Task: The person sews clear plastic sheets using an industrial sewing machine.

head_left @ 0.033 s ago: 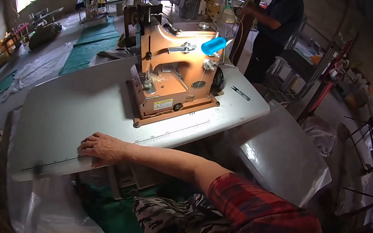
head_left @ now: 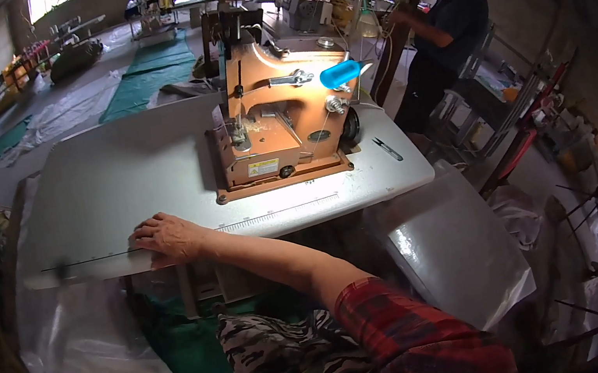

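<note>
My right hand rests palm down on the front edge of a pale sewing table, its fingers apart and slightly bent, holding nothing. The forearm reaches across from a red plaid sleeve. Beyond it, right of the hand, stands an orange sewing machine with a lit work area and a blue cylinder on its side. Thread snips lie on the table at the machine's right. My left hand does not show; a dark, reddish-brown long shape at the lower left is too dim to identify.
Clear plastic sheeting and green cloth hang below the table's left front. A plastic-covered grey panel stands at the right front. Another person stands beyond the table, right. Green fabric lies on the floor behind.
The whole view has shifted very slightly. My right hand stays at the same place on the table edge.
</note>
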